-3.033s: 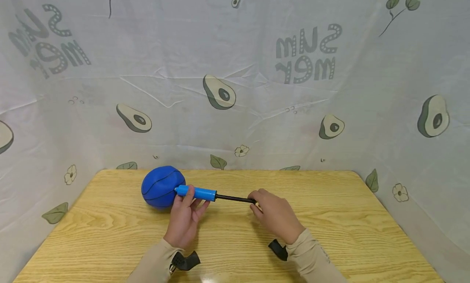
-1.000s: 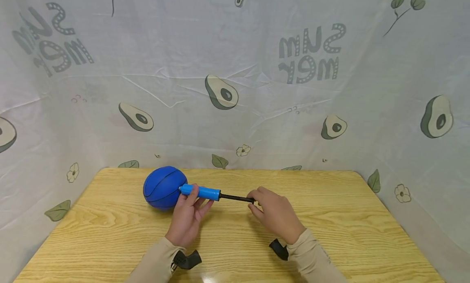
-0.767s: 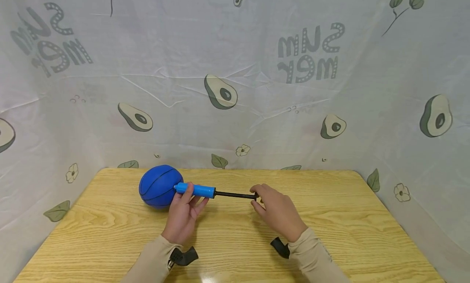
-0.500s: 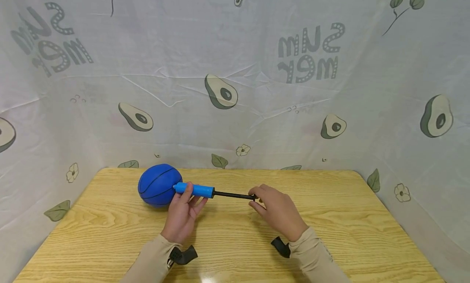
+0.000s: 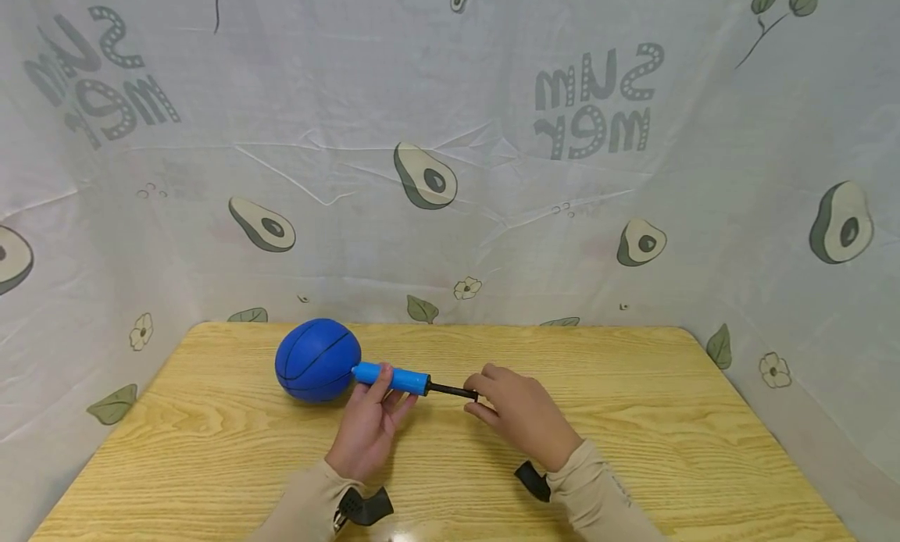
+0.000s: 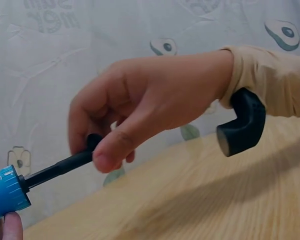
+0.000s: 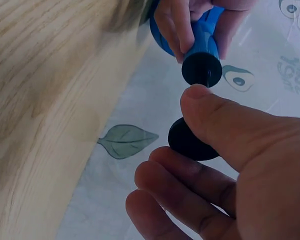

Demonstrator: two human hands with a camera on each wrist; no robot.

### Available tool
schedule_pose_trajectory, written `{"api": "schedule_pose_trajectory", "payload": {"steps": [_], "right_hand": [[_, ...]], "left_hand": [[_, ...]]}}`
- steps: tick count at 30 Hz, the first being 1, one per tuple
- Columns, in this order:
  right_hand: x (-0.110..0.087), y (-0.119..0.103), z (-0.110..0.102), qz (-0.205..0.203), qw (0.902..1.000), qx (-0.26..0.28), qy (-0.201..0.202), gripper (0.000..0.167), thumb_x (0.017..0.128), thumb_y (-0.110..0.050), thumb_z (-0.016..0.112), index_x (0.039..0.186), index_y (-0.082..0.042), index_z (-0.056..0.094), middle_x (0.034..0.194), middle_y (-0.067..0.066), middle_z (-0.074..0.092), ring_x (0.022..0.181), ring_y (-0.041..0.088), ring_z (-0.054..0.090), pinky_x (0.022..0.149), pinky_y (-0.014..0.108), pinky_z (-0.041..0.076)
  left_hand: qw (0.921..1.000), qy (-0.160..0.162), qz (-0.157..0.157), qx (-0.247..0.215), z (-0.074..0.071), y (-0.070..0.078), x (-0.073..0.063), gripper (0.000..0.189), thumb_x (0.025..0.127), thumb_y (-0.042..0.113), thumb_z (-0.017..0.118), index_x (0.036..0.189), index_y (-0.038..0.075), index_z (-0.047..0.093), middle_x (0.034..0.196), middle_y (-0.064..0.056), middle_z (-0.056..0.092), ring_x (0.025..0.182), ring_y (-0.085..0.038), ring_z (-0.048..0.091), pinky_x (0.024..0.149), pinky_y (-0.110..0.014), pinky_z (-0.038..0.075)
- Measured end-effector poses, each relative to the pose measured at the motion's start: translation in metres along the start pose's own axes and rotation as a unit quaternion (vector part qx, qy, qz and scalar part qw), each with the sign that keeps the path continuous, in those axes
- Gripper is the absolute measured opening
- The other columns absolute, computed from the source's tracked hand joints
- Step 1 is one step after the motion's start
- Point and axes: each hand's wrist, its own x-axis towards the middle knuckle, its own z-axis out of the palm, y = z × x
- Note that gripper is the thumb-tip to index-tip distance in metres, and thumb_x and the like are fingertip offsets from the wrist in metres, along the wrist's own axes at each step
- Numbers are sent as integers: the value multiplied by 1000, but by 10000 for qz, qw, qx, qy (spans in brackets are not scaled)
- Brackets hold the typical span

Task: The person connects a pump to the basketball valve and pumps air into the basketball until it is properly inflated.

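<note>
A blue hand pump [image 5: 409, 382] with a black plunger rod [image 5: 450, 390] lies across in front of me in the head view. Its left end meets the side of a blue ball [image 5: 318, 360]; the exact joint is too small to make out. My left hand [image 5: 366, 434] grips the pump barrel from below, thumb over the top. With thumb and fingers, my right hand [image 5: 523, 413] pinches the rod's outer end. In the right wrist view the black disc-shaped handle [image 7: 190, 142] sits between thumb and fingers. Part of the rod stands out of the barrel.
Everything is over a wooden table [image 5: 633, 425]. A pale curtain [image 5: 520, 237] printed with avocados and leaves hangs behind and at both sides. Black devices are strapped to both wrists, such as the one below the right hand [image 6: 245, 122].
The visible rod is shorter than half a second ago. My right hand has moved left and slightly down; the barrel, left hand and ball have shifted right, and both grips hold.
</note>
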Motion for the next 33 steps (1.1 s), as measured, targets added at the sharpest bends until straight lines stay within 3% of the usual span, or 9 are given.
{"api": "schedule_pose_trajectory", "payload": {"steps": [7,12,21,28,33], "right_hand": [[1,-6,4,-130,9998,99,-116,23,90,-32,82,106,-16,73,86,-3,62,67,4,51,54,18,47],[1,-9,7,-67,9996,191,-211,24,89,-33,83,104,-16,74,84,-4,61,63,1,45,52,16,43],[2,-9,4,360,9961,760,-267,15,94,-23,79,106,-17,72,88,-4,64,75,12,65,59,20,51],[2,-9,-2,492,9963,696,-139,13,94,-20,77,104,-18,70,89,-5,64,76,10,64,58,20,50],[1,-7,-7,727,9960,516,-89,12,93,-18,78,103,-17,70,87,-6,64,75,7,61,56,19,48]], "left_hand": [[9990,-172,-95,394,9,-11,-8,41,112,31,49,140,7,31,126,-7,45,111,-13,59,104,-35,55],[9976,-355,-215,558,13,-14,-13,53,111,33,51,148,5,25,129,-7,46,114,-12,60,104,-34,55],[9982,-440,-102,399,10,-13,-8,32,112,31,47,130,5,38,116,-4,53,108,-13,63,102,-36,57],[9976,-619,31,315,9,-9,-6,34,112,29,49,131,3,36,119,-5,52,110,-15,61,106,-40,54],[9979,-540,241,261,5,-2,-2,34,112,29,47,133,4,35,122,-4,50,112,-14,61,106,-41,54]]}}
